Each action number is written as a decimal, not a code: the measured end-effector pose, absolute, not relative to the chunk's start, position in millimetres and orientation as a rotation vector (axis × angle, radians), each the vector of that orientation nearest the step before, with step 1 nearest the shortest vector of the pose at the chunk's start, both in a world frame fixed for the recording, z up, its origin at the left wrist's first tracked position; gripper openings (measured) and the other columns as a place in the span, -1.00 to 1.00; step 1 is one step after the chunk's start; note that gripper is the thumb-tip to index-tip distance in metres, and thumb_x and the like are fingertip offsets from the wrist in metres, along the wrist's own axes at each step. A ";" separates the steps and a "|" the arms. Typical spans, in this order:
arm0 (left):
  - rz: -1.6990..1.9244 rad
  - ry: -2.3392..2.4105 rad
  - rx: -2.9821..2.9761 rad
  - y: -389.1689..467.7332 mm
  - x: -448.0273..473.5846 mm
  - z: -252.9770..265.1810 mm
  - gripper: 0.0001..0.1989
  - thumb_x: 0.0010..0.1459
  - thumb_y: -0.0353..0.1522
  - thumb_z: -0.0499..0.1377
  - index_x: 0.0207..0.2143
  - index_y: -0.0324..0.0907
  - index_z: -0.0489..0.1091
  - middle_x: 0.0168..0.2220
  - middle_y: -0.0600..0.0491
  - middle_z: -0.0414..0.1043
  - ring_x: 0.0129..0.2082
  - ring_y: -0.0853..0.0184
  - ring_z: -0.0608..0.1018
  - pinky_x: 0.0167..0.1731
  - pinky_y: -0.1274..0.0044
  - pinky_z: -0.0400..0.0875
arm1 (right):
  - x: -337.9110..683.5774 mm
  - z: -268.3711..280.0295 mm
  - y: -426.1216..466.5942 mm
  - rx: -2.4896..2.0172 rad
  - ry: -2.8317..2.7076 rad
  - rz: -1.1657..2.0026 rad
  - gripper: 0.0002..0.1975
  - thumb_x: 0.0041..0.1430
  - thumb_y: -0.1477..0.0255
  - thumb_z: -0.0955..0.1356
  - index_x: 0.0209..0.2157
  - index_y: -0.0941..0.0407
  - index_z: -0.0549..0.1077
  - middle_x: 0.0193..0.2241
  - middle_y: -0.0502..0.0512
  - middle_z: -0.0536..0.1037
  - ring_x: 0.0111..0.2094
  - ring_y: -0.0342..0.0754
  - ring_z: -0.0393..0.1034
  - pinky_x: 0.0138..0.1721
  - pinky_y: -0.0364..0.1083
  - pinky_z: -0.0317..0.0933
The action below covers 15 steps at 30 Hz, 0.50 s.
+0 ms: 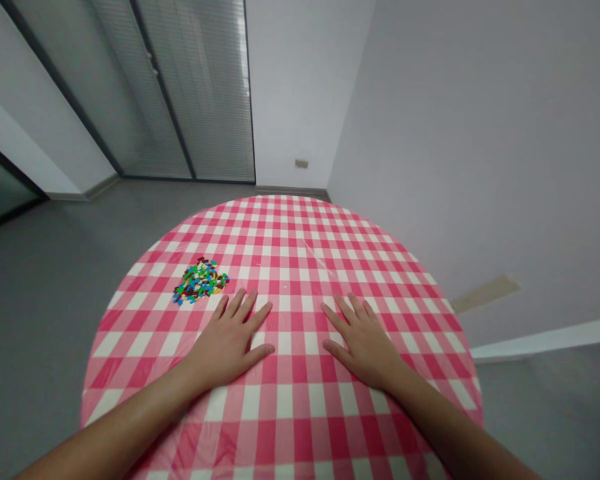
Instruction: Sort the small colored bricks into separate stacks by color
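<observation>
My left hand (229, 345) lies flat on the checked tablecloth (284, 403), fingers spread and holding nothing. Just beyond its fingertips, to the left, is a pile of small colourful pieces (200, 280) in green, blue, brown, white and yellow; they look like little plastic bricks, too small to make out singly. To the right, my right hand (363, 343) also rests palm down on the cloth with its fingers apart and nothing in it. A strip of bare cloth separates the two thumbs.
The round table carries the red and white cloth to its curved edge. Behind it stand a glass door with blinds (205, 87) and a white wall with a socket plate (301, 163). Another wall (480, 167) runs close along the right side. Grey floor (40, 300) shows at left.
</observation>
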<state>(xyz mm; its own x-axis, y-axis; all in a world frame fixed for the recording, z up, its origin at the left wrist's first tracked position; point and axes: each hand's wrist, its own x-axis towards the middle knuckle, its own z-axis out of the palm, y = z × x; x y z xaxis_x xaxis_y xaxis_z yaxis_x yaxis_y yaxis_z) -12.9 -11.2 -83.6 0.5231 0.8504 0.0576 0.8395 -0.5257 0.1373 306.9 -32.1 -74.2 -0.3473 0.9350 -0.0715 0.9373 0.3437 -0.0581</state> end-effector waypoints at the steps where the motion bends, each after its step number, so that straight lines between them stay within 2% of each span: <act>1: 0.174 1.479 2.660 -11.3 -12.8 -83.4 -0.23 0.34 0.15 0.03 0.45 0.00 0.16 0.48 -0.21 0.02 0.46 -0.24 0.06 0.33 -0.10 0.05 | 307.2 -74.6 -32.1 1.779 2.557 -0.138 -0.26 0.40 -0.09 0.15 0.45 -0.01 0.17 0.47 0.32 0.07 0.47 0.45 -0.16 0.37 0.46 -0.09; 15: 0.149 1.481 2.652 -11.5 -12.8 -83.0 -0.22 0.34 0.16 0.01 0.45 0.00 0.14 0.48 -0.23 0.00 0.47 -0.25 0.04 0.33 -0.11 0.04 | 308.5 -75.4 -30.9 1.795 2.563 -0.156 -0.26 0.40 -0.10 0.15 0.45 -0.04 0.16 0.47 0.28 0.08 0.48 0.42 -0.16 0.37 0.45 -0.10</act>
